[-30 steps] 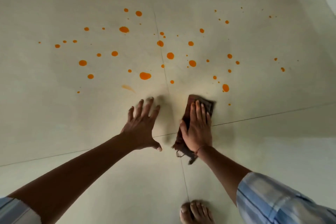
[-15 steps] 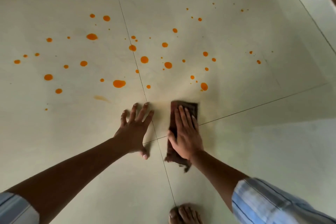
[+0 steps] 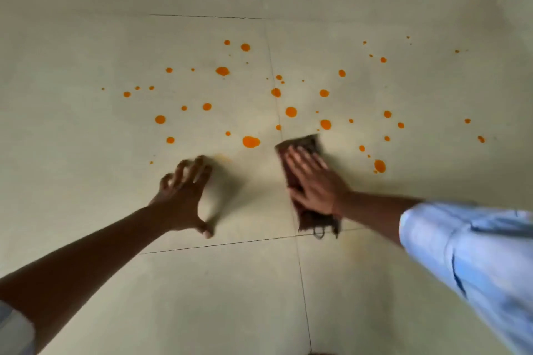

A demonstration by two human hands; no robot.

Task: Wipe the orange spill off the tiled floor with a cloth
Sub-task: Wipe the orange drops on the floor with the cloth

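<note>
On the pale tiled floor (image 3: 375,282), both hands are down, palms facing the tiles. Right hand (image 3: 313,181) lies flat on a dark brown cloth (image 3: 305,145), fingers (image 3: 300,157) straight and only slightly apart, pointing away from the person, thumb out to the left over the cloth's edge. Not gripping, just pressing it down. Cloth is a long folded strip; its far end shows beyond the fingertips, its near end sticks out below the wrist with a frayed loop hanging off. It sits just right of the grout line (image 3: 288,181) running away from the camera, and its near end reaches the cross line.

Left hand (image 3: 183,196) holds nothing. Fingers (image 3: 199,167) spread wide and a bit curled, blurred, tips at or near the tile; thumb splayed toward the person. Cannot tell whether the palm touches the floor.

Orange spill (image 3: 251,141) is a scatter of round drops across two tiles, beyond both hands. Biggest blob sits between the hands, a little farther out. Another large drop (image 3: 379,165) lies right of the cloth, apart from it. Faint orange smear (image 3: 222,157) just past the left fingertips. Small drop (image 3: 326,124) just beyond the cloth's far end, not touching.

Light blue sleeve (image 3: 476,253) covers the right upper arm; forearm bare.
</note>
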